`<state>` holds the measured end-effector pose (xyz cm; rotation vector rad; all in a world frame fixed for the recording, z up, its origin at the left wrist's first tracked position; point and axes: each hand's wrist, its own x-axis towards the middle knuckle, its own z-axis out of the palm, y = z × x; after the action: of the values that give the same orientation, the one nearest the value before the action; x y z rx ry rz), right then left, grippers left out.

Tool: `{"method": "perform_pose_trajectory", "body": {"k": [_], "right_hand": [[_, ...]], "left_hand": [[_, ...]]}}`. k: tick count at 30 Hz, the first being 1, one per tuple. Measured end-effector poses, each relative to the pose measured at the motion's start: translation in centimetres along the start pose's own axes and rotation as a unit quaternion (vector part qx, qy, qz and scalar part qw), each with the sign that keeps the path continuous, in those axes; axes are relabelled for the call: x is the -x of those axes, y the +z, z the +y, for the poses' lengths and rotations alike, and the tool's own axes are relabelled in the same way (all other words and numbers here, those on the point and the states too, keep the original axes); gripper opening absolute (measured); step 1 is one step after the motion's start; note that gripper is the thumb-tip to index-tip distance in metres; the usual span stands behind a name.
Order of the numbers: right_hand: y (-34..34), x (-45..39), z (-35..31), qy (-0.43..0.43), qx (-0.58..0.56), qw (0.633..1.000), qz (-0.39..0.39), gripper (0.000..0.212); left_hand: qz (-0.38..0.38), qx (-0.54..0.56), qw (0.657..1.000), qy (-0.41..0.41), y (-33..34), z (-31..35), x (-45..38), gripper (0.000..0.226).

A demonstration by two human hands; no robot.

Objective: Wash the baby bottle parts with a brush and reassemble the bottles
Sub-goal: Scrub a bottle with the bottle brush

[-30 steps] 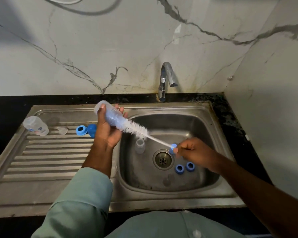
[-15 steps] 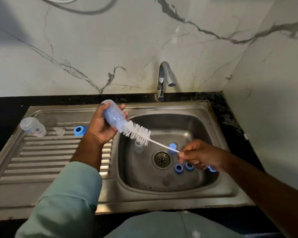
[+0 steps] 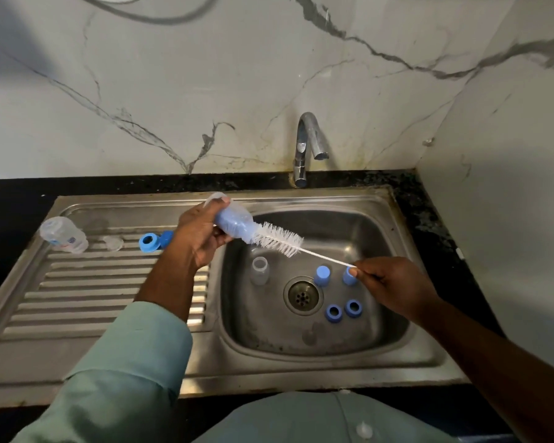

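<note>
My left hand (image 3: pixel 199 235) grips a translucent baby bottle (image 3: pixel 234 223) tilted over the sink's left rim, mouth pointing right. A white bottle brush (image 3: pixel 279 239) sticks out of that mouth, most bristles outside. My right hand (image 3: pixel 394 282) pinches the brush's thin handle end. In the basin (image 3: pixel 381 238) lie a clear bottle (image 3: pixel 259 270), two blue caps (image 3: pixel 322 275) and two blue rings (image 3: pixel 343 310). On the drainboard (image 3: pixel 93 298) sit another clear bottle (image 3: pixel 63 235), a clear teat (image 3: pixel 113 243) and a blue ring (image 3: pixel 148 242).
The chrome tap (image 3: pixel 307 145) stands behind the basin, no water running. The drain (image 3: pixel 303 295) is in the basin's middle. A marble wall closes the back and the right side. Black counter surrounds the steel sink.
My right hand has drawn the brush further out of the bottle to the right; more bristles now show outside the mouth. The left hand with the bottle has shifted slightly.
</note>
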<state>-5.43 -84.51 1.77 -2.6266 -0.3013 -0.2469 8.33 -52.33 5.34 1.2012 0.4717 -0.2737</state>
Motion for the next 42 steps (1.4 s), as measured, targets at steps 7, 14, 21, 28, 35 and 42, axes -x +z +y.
{"method": "perform_pose_trajectory", "body": {"k": [7,14,21,28,35,42], "right_hand": [[-0.7,0.4,-0.1,0.001,-0.002,1.0,0.011,0.039],[-1.1,1.2,0.4,0.002,0.028,1.0,0.013,0.035],[-1.6,1.1,0.5,0.0,0.021,0.999,0.029,0.033],[-2.3,2.5,1.8,0.119,-0.1,0.987,0.029,0.034],[0.4,1.8,-4.0,0.167,-0.244,0.954,0.054,0.021],[3.5,0.5,-8.6,0.137,-0.07,0.988,0.033,0.033]], "left_hand": [[0.008,-0.047,0.999,-0.009,0.3,-0.6,0.6,0.03],[0.033,-0.107,0.993,-0.022,0.4,-1.3,0.6,0.037],[0.047,-0.066,0.997,-0.012,0.5,-1.6,0.5,0.032],[0.13,0.199,0.97,0.049,-2.2,0.3,-0.3,0.058],[0.107,0.193,0.975,-0.01,1.5,-3.7,2.9,0.042],[0.05,0.175,0.983,0.021,3.2,-6.1,4.9,0.051]]}}
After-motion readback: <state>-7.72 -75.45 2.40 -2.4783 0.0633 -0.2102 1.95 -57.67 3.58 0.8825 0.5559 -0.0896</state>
